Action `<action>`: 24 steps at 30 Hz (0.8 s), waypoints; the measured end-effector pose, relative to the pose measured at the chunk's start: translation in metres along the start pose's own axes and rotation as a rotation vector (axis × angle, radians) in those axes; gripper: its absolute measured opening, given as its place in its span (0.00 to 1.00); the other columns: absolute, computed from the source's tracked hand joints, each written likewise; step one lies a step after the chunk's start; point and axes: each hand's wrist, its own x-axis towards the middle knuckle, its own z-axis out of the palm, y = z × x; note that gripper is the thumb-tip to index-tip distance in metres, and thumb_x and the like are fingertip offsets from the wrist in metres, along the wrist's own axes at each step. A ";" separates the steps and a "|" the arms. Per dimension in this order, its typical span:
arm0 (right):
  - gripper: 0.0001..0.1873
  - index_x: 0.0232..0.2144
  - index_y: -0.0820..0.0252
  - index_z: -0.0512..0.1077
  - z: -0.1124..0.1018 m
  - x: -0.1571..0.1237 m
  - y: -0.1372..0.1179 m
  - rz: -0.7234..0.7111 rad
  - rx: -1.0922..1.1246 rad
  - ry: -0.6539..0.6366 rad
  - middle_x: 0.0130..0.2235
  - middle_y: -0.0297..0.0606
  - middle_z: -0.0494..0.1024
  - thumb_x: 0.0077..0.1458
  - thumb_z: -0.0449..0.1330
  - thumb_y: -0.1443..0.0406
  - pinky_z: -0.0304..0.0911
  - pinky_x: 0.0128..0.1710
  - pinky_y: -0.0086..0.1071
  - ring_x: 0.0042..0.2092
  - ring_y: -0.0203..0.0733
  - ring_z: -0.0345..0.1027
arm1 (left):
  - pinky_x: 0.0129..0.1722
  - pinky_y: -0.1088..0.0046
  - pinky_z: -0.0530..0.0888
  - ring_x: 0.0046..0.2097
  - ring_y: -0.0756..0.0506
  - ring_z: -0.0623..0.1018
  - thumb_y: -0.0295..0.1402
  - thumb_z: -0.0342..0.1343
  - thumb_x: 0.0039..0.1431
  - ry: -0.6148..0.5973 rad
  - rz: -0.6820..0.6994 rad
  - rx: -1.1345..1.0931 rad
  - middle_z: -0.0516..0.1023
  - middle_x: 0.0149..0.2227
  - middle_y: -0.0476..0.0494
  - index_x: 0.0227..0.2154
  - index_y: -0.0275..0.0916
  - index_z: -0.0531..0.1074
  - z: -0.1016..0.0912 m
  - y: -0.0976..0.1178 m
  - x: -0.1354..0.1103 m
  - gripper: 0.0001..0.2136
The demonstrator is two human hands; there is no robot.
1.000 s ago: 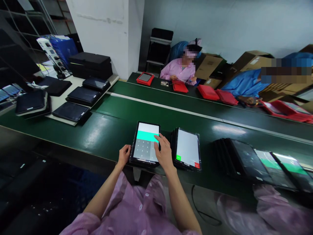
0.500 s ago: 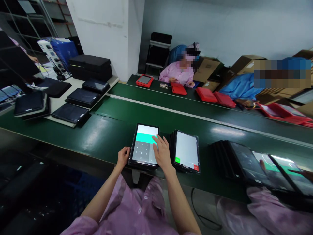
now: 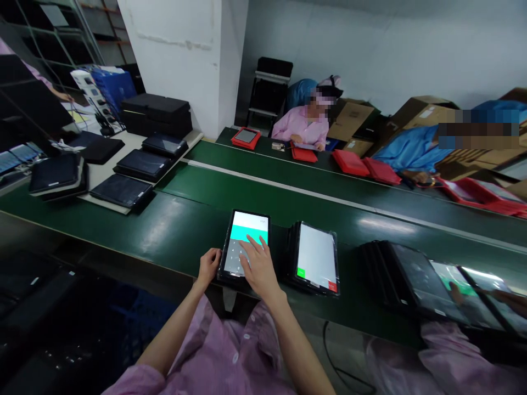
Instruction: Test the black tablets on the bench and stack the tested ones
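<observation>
A tablet lies before me on the green bench, its lit screen showing a calculator with a turquoise band and grey keypad. My right hand is over the keypad, fingers spread, covering part of the keys; whether a fingertip touches the glass I cannot tell. Beside the tablet's left edge, my left hand rests in a loose curl with nothing visible in it. To the right is a stack of tablets, the top tablet showing a white screen with a green and a red corner square.
Further right, a co-worker's hand reaches over another lit tablet beside a dark tablet stack. Several dark tablets lie at left on a pale board. Across the bench, people sit by red cases.
My right hand has moved left and down, from the screen's right side to over the keypad. Small characters now show at the top of the screen. My left hand keeps its place.
</observation>
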 end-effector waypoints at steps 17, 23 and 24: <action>0.17 0.51 0.56 0.79 -0.016 0.000 0.049 0.198 0.019 0.314 0.51 0.43 0.86 0.75 0.50 0.63 0.61 0.69 0.56 0.60 0.50 0.77 | 0.41 0.70 0.74 0.40 0.44 0.82 0.45 0.50 0.72 0.000 0.009 0.020 0.84 0.38 0.41 0.36 0.40 0.81 -0.002 0.007 0.000 0.19; 0.17 0.55 0.58 0.77 -0.004 0.002 0.050 0.160 -0.005 0.168 0.55 0.45 0.84 0.75 0.51 0.62 0.59 0.69 0.59 0.63 0.53 0.74 | 0.41 0.70 0.74 0.41 0.43 0.82 0.45 0.50 0.73 -0.004 0.017 0.007 0.84 0.39 0.40 0.37 0.41 0.82 -0.001 0.003 0.001 0.19; 0.17 0.55 0.58 0.77 -0.002 0.003 0.049 0.156 -0.007 0.158 0.55 0.45 0.84 0.75 0.51 0.62 0.58 0.70 0.59 0.63 0.53 0.74 | 0.41 0.70 0.74 0.40 0.43 0.82 0.45 0.50 0.72 -0.001 0.017 0.007 0.85 0.39 0.40 0.36 0.41 0.82 -0.001 0.002 0.001 0.19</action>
